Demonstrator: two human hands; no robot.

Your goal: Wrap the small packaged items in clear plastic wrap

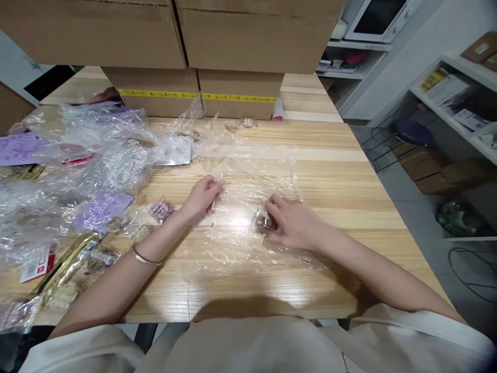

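Note:
A large clear plastic bag (240, 186) lies flat and crinkled on the wooden table in front of me. My left hand (204, 197) is closed, thumb and fingers pinching the bag's left edge. My right hand (289, 220) curls around a small clear packet with brown contents (266, 220), over the right part of the bag. What exactly is inside the packet cannot be made out. Beside my left forearm are small wrapped packets, one with a purplish filling (161, 210).
Piled plastic-wrapped items (112, 160) and purple sheets (101, 211) cover the table's left side. Cardboard boxes (240, 90) with yellow tape stand along the back. Two small packets (240, 124) lie before them. Another person's hand (105, 96) shows behind the pile. Shelves (469, 124) stand right.

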